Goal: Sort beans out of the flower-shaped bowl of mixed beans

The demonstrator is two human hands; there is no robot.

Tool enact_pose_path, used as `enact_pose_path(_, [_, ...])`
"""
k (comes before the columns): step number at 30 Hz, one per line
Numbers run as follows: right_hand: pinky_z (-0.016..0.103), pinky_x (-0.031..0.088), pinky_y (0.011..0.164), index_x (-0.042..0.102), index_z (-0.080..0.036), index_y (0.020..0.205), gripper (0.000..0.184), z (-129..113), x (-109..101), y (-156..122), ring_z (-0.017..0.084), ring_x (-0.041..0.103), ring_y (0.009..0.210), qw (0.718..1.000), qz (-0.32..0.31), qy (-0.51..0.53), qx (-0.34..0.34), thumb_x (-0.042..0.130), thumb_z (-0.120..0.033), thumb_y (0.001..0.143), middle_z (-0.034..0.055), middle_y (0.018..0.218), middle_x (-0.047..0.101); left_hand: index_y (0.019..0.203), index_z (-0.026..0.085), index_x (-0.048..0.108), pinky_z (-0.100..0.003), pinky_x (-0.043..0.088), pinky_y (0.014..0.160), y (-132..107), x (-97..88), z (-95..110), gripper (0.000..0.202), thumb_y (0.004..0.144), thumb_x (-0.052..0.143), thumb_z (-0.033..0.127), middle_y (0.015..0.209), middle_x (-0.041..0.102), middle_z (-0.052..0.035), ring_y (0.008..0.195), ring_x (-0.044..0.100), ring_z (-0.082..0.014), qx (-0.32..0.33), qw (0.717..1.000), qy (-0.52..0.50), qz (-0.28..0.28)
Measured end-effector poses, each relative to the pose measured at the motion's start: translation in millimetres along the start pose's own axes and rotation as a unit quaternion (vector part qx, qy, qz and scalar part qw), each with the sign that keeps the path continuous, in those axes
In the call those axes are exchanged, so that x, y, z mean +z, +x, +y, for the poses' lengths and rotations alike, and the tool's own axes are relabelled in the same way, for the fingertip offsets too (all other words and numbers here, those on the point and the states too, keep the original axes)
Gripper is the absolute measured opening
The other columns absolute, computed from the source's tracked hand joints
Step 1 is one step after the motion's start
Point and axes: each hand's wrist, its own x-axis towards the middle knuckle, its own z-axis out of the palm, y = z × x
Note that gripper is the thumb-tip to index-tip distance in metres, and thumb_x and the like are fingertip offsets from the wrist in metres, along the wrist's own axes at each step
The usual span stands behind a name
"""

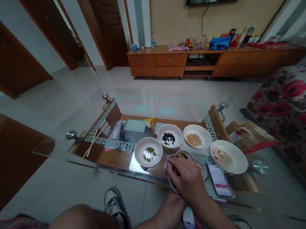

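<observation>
My right hand [188, 176] is pinched round slim dark tweezers [167, 160], whose tips are at the right rim of a white bowl [140, 148] of green beans [150, 152]. Beneath that hand lies a scalloped white dish [203, 171] of mixed beans, partly hidden. Crossing under my right wrist, my left hand [170, 210] is closed round a white, purple-ended object [188, 218] with print on it; its kind is unclear. Behind stand white bowls of black beans [168, 138] and yellow soybeans [194, 139]. At right, another bowl [240, 160] holds pale pieces.
The glass table [115, 169] has metal corner fittings. A phone [219, 180] lies right of the dish, and wooden chopsticks [94, 141] lie at left. A paper bag [249, 133] stands by the flowered sofa [291, 103]. Beyond is a wooden TV cabinet [169, 60].
</observation>
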Motion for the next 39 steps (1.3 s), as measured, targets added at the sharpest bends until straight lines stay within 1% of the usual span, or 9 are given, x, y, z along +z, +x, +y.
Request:
enact_pose_path(3, [0.032,0.042,0.068,0.070,-0.018,0.095,0.018,0.5,0.4,1.2,0.017,0.063,0.071,1.000,0.004,0.000,0.000,0.053,-0.021,0.097,0.0040,0.079,0.072,0.059,0.018,0.065,-0.036,0.050,0.073,-3.4,1.7,4.0,0.057,0.085,0.040,0.062,0.063,0.061,-0.0079,0.062,0.057,-0.0204,0.033,0.999,0.005,-0.003])
enact_pose_path(6, [0.033,0.043,0.070,0.070,-0.019,0.098,0.017,4.7,-2.5,0.0,0.017,0.064,0.072,1.000,0.016,0.001,0.000,0.053,-0.021,0.097,0.0042,0.083,0.074,0.059,0.015,0.065,-0.037,0.049,0.067,-4.7,3.1,6.0,0.060,0.081,0.044,0.068,0.061,0.061,-0.0093,0.055,0.054,-0.0185,0.032,0.999,-0.004,0.005])
enact_pose_path(9, [0.033,0.044,0.073,0.069,-0.019,0.103,0.018,12.0,-6.8,-4.3,0.018,0.066,0.077,1.000,0.011,-0.005,0.003,0.052,-0.022,0.098,0.0050,0.090,0.076,0.066,0.015,0.065,-0.035,0.046,0.065,-2.4,1.7,1.6,0.064,0.080,0.045,0.074,0.061,0.062,-0.0095,0.054,0.054,-0.0176,0.015,1.000,-0.016,0.008])
enact_pose_path(13, [0.033,0.043,0.073,0.069,-0.018,0.104,0.019,22.9,-12.6,-11.6,0.019,0.067,0.077,1.000,0.011,-0.018,0.019,0.051,-0.024,0.098,0.0051,0.091,0.076,0.079,0.014,0.065,-0.034,0.045,0.064,1.2,-1.1,-8.4,0.072,0.076,0.044,0.082,0.059,0.063,-0.0079,0.055,0.056,-0.0189,0.007,0.999,-0.031,0.010])
enact_pose_path(17, [0.033,0.042,0.071,0.069,-0.018,0.101,0.019,31.9,-18.6,-16.6,0.019,0.065,0.073,0.999,0.005,-0.031,0.032,0.052,-0.026,0.098,0.0050,0.089,0.076,0.080,0.012,0.065,-0.032,0.045,0.062,1.5,-2.1,-11.6,0.072,0.075,0.045,0.081,0.058,0.064,-0.0077,0.056,0.058,-0.0190,0.007,0.999,-0.031,0.016])
enact_pose_path(22, [0.032,0.041,0.069,0.071,-0.020,0.094,0.019,39.5,-26.3,-18.8,0.020,0.063,0.067,0.996,0.000,-0.057,0.075,0.054,-0.029,0.095,0.0042,0.084,0.076,0.080,0.010,0.068,-0.030,0.043,0.060,2.4,-3.1,-13.7,0.072,0.077,0.046,0.079,0.059,0.066,-0.0094,0.054,0.058,-0.0178,0.008,0.999,-0.036,0.018])
enact_pose_path(28, [0.033,0.035,0.063,0.072,-0.021,0.085,0.020,42.7,-29.5,-20.6,0.019,0.060,0.059,0.989,-0.044,-0.091,0.104,0.054,-0.028,0.092,0.0025,0.072,0.074,0.082,0.009,0.068,-0.029,0.042,0.059,4.9,-3.5,-16.6,0.076,0.076,0.045,0.082,0.058,0.066,-0.0095,0.053,0.058,-0.0176,0.001,0.999,-0.038,0.019])
enact_pose_path(33, [0.033,0.033,0.068,0.071,-0.022,0.083,0.017,43.3,-25.2,-24.5,0.020,0.063,0.064,0.982,-0.102,-0.098,0.122,0.057,-0.026,0.090,0.0016,0.076,0.074,0.081,0.009,0.068,-0.029,0.042,0.058,4.5,-2.9,-14.0,0.080,0.073,0.045,0.085,0.062,0.067,-0.0102,0.052,0.056,-0.0167,-0.003,0.999,-0.031,0.022])
enact_pose_path(39, [0.033,0.031,0.070,0.069,-0.022,0.081,0.016,45.5,-21.1,-26.5,0.021,0.064,0.067,0.980,-0.122,-0.097,0.126,0.056,-0.025,0.091,0.0010,0.077,0.074,0.082,0.009,0.069,-0.029,0.043,0.059,2.7,-2.7,-13.5,0.078,0.075,0.045,0.083,0.062,0.068,-0.0106,0.053,0.058,-0.0175,0.002,0.999,-0.032,0.021])
